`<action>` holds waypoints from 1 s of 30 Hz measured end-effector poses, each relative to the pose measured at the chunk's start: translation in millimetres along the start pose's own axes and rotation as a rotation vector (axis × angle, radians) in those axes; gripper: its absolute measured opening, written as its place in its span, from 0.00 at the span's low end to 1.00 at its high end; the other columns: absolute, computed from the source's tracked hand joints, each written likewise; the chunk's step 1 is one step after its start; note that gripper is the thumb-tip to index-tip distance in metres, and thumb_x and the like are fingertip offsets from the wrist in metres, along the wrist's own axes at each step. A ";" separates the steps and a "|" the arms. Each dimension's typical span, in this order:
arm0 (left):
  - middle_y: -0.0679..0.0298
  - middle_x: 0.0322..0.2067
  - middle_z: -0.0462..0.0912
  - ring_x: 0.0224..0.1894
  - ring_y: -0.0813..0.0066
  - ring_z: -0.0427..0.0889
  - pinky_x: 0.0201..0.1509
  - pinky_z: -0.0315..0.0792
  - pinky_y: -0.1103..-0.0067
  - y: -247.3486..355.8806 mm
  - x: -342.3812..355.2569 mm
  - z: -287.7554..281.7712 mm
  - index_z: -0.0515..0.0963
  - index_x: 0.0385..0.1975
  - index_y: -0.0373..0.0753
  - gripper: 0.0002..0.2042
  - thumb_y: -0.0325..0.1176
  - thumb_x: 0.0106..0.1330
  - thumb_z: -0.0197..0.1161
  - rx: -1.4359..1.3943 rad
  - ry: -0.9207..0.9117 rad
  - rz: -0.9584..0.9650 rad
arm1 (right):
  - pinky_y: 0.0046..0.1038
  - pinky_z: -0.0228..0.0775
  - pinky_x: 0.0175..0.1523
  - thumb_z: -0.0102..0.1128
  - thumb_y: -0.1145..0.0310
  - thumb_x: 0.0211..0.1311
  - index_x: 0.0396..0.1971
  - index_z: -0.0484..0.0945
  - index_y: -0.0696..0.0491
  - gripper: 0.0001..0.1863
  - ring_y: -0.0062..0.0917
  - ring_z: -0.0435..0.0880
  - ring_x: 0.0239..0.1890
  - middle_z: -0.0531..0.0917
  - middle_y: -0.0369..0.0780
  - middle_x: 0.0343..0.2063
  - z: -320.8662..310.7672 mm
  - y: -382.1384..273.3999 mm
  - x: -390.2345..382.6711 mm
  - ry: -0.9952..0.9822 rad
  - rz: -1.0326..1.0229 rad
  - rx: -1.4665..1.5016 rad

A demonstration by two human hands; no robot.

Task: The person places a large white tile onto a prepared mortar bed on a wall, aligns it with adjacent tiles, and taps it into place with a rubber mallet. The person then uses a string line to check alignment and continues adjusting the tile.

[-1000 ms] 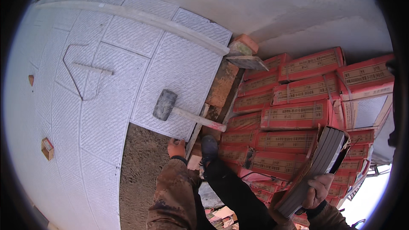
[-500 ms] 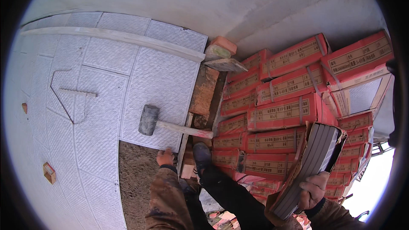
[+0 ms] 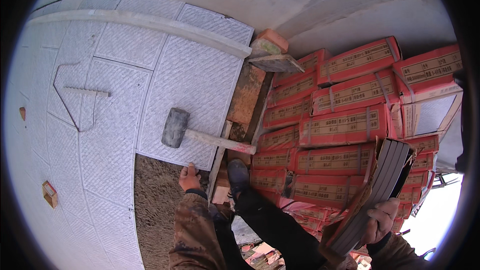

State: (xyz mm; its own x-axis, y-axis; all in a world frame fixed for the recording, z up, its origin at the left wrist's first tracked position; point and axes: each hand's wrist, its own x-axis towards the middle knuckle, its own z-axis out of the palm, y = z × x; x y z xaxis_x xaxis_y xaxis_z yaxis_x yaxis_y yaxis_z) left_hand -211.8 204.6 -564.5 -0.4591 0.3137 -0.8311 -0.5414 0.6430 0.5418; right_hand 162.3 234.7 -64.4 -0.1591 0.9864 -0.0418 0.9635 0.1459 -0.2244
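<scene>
Grey tiles [image 3: 377,185] stand on edge in a torn red carton at the lower right. My right hand [image 3: 381,220] is closed over their near edge, fingers wrapped around them; its thumb side is partly hidden. My left hand [image 3: 190,179] is closed, fingertips pinched together at the front edge of a laid textured tile [image 3: 200,90], above the bare mortar bed [image 3: 157,195]. Whatever it may pinch is too small to make out. On that tile lies a rubber mallet [image 3: 176,127], its wooden handle pointing right past the tile's edge.
Red tile cartons [image 3: 345,125] are stacked on the right. A long straightedge [image 3: 150,25] lies across the tiles, with a notched strip [image 3: 87,91] and a bent wire [image 3: 65,97] to the left. Bricks [image 3: 272,40] sit by the wall. My shoe [image 3: 238,174] rests beside the mallet handle.
The view has shifted slightly, so the tiles and mallet sit a little higher. My left hand remains at the tile edge, its fingertips more pinched. My right hand stays on the tiles in the carton.
</scene>
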 end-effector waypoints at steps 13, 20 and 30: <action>0.61 0.36 0.84 0.33 0.76 0.80 0.36 0.79 0.77 -6.0 4.0 -6.9 0.77 0.53 0.25 0.25 0.38 0.64 0.72 -0.139 -0.010 -0.046 | 0.36 0.58 0.44 0.54 0.64 0.61 0.32 0.76 0.48 0.05 0.31 0.65 0.38 0.69 0.38 0.32 2.0 -7.3 3.9 0.013 -0.019 -0.058; 0.54 0.41 0.84 0.39 0.69 0.83 0.42 0.80 0.74 -10.9 2.8 -6.4 0.75 0.55 0.22 0.28 0.38 0.62 0.73 -0.174 0.005 0.005 | 0.36 0.58 0.44 0.54 0.64 0.63 0.32 0.76 0.48 0.05 0.31 0.65 0.39 0.69 0.38 0.33 2.1 -10.6 4.7 0.017 -0.003 -0.073; 0.60 0.36 0.85 0.35 0.75 0.82 0.37 0.79 0.75 -8.9 0.5 -5.0 0.79 0.52 0.27 0.24 0.39 0.62 0.73 -0.182 -0.023 0.019 | 0.37 0.58 0.45 0.54 0.62 0.64 0.32 0.75 0.48 0.06 0.32 0.65 0.39 0.69 0.38 0.33 0.3 -10.9 5.8 -0.013 -0.008 -0.097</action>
State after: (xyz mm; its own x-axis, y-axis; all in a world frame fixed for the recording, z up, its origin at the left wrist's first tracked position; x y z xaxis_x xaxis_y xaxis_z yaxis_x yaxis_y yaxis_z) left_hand -210.7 195.5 -569.1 -0.4557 0.3417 -0.8219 -0.6522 0.5003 0.5695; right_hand 150.8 238.8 -62.5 -0.1687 0.9842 -0.0533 0.9785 0.1607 -0.1291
